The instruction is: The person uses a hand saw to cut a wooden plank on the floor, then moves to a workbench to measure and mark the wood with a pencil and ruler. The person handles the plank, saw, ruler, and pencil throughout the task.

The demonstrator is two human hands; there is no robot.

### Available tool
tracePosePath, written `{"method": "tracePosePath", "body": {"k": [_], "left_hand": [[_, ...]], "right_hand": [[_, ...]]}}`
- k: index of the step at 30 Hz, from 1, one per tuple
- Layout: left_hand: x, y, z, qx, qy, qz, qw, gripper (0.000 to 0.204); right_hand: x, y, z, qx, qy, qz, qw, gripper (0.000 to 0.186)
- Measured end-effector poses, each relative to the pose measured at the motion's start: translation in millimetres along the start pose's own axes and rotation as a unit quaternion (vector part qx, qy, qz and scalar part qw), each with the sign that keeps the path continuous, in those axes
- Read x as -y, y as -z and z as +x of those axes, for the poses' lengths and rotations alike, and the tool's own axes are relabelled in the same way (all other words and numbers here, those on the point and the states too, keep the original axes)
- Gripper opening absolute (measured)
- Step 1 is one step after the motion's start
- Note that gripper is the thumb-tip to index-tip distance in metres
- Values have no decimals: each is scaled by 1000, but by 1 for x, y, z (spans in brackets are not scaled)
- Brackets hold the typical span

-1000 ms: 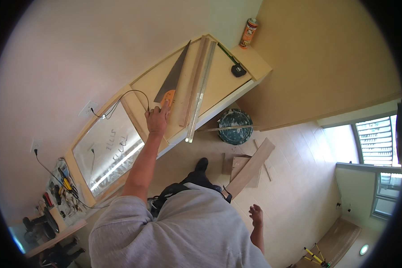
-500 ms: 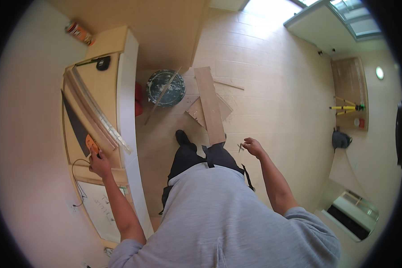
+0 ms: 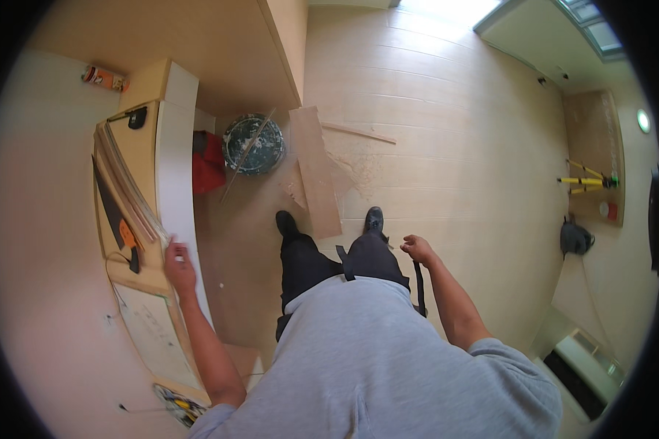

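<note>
My left hand (image 3: pixel 180 269) is at the near end of a pale narrow strip (image 3: pixel 154 225), fingers curled about it and slightly blurred. That strip lies with several brown wooden strips (image 3: pixel 128 183) along a wooden bench top. Left of them rests a handsaw (image 3: pixel 108 203) with an orange and black handle, free of my hand. Over the floor beside my right leg, my right hand (image 3: pixel 420 250) has its fingers pinched together. A small dark thing shows near its fingertips; I cannot make out what it holds.
A plank (image 3: pixel 318 172) lies on the floor before my feet, sawdust (image 3: pixel 355 172) beside it. A stained bucket (image 3: pixel 252 157) with a stick across it and a red bag (image 3: pixel 209 162) stand by the bench. A yellow tripod (image 3: pixel 589 181) and a dark backpack (image 3: pixel 576 238) are at the right.
My left hand has let go of the saw handle and moved right to the end of the pale strip. The view has shifted; my right hand stays beside my right leg.
</note>
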State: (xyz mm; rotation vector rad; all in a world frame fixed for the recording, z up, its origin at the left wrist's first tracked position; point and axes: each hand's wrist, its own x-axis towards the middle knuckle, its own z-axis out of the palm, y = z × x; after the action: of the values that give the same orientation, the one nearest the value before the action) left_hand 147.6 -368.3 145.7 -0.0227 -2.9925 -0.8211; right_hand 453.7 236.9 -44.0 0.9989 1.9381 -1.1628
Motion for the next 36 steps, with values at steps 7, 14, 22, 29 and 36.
{"method": "tracePosePath", "body": {"k": [7,14,22,29,36], "left_hand": [[-117,-122,-182,391,106,-34,914,41],[-165,-168,-220,393,146,-80,904,40],[-163,-297,-235,585,161,36,794,68],[-168,-360,-240,628,259,78,730,91],[-227,-407,-237,559,343,106,747,88]], "right_hand": [[-81,129,57,-31,-13,20,999,50],[-92,163,72,-10,-47,-20,999,50],[-30,138,79,-34,82,-100,991,48],[-21,140,224,-71,139,-257,954,56],[-25,111,481,-49,182,-281,941,66]]}}
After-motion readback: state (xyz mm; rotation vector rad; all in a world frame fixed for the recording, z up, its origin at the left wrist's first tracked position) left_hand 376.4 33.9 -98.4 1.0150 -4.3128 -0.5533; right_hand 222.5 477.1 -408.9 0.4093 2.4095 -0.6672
